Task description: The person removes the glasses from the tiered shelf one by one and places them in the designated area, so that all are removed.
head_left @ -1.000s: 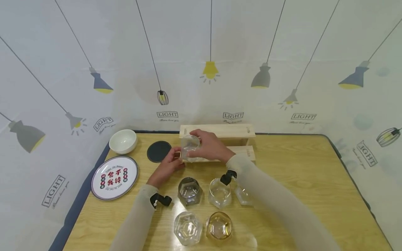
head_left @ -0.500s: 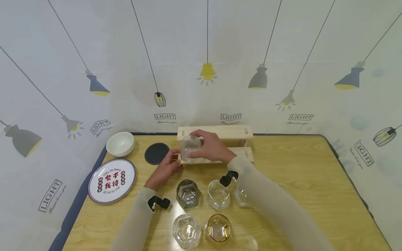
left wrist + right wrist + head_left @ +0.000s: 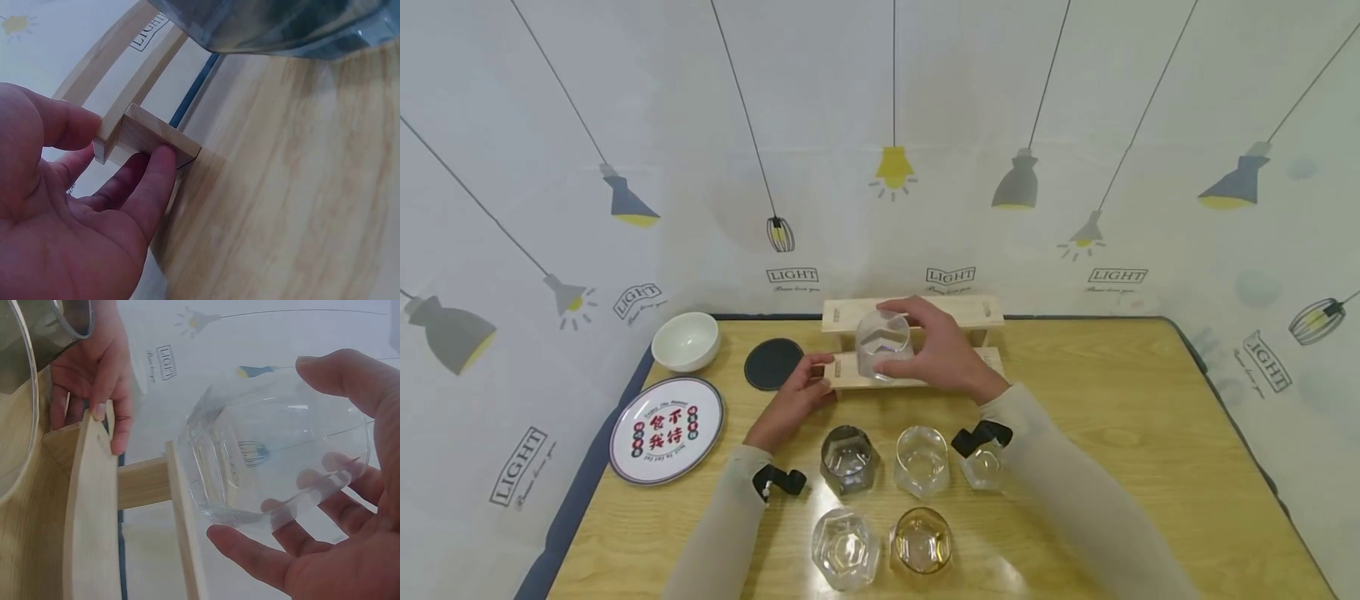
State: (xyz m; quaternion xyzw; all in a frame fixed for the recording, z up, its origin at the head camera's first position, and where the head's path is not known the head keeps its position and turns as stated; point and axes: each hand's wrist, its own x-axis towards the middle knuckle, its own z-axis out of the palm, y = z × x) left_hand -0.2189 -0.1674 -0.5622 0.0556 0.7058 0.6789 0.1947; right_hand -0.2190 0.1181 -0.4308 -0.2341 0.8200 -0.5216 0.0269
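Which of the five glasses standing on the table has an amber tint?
The amber glass in the front row, right of the clear hexagonal glass. The other four are clear or grey; it alone looks golden brown.

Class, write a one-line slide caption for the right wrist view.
Right hand holds a clear glass beside a wooden rack that the left hand steadies at its end.

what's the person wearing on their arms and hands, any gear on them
Both arms are covered in snug, pale beige long sleeves that end at the wrists. Each wrist carries a small black device on a strap: one at the left wrist, one at the right wrist. The left hand and right hand are bare, with no gloves, rings or markings visible.
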